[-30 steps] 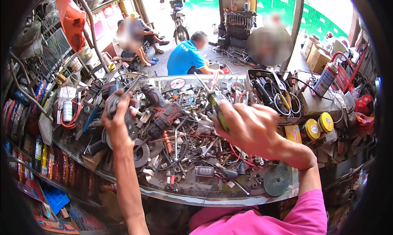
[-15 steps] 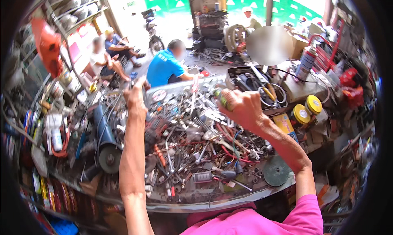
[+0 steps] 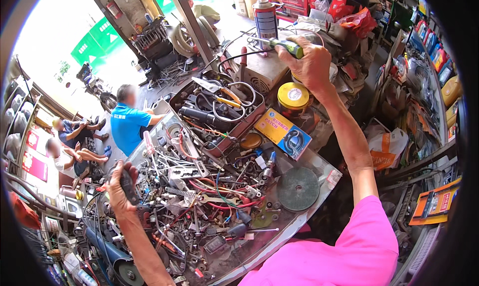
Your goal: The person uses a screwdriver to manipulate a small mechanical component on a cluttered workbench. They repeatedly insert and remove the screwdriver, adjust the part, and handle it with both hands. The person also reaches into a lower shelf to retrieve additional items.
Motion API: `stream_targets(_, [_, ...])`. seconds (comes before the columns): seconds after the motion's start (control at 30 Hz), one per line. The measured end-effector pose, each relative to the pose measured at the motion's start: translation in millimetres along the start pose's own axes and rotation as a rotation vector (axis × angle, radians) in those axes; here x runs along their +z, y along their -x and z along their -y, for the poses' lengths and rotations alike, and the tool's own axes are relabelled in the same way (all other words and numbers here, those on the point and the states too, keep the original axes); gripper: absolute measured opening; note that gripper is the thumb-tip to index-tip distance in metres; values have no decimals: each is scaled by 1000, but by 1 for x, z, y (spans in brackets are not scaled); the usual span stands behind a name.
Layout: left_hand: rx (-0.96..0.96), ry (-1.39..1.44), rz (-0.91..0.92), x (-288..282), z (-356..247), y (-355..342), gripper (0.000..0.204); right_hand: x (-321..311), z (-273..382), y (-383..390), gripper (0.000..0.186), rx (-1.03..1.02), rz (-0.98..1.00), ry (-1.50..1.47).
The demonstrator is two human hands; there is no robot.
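Up near the spray can (image 3: 266, 22), the right hand (image 3: 315, 69) is closed around the handle of a green screwdriver (image 3: 289, 48), whose shaft points leftward above the yellow-lidded jar (image 3: 293, 96). Meanwhile the left hand (image 3: 119, 195) has its fingers wrapped round a dark object (image 3: 128, 186), kind unclear, over the left side of the cluttered bench (image 3: 318, 179), well apart from the green grinding disc (image 3: 298, 198).

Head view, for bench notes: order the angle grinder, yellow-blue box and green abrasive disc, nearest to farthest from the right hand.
From the right hand:
1. Yellow-blue box, below it
2. Green abrasive disc, right corner
3. Angle grinder, lower left
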State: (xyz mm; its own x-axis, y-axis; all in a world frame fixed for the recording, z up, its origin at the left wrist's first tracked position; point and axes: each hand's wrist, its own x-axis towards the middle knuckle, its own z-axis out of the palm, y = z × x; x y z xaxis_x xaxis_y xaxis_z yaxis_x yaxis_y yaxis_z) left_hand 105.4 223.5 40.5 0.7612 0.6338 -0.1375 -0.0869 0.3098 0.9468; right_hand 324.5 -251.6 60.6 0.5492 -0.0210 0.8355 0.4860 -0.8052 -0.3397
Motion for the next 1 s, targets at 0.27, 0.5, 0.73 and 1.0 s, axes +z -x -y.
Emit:
stream_targets(0.27, [86,-50,49,41,-12,46,25,-33,74,4,30,-229,-39,-379])
stream_targets(0.5, [68,165,73,20,2,105,25,-103,175,31,47,-777,227,-409])
stream_targets(0.73, [310,112,-128,10,33,125,27,-127,291,25,19,-912,203,-414])
stream_targets(1.0, [374,-79,-370,-28,44,148,30,-136,319,49,20,-814,278,-735])
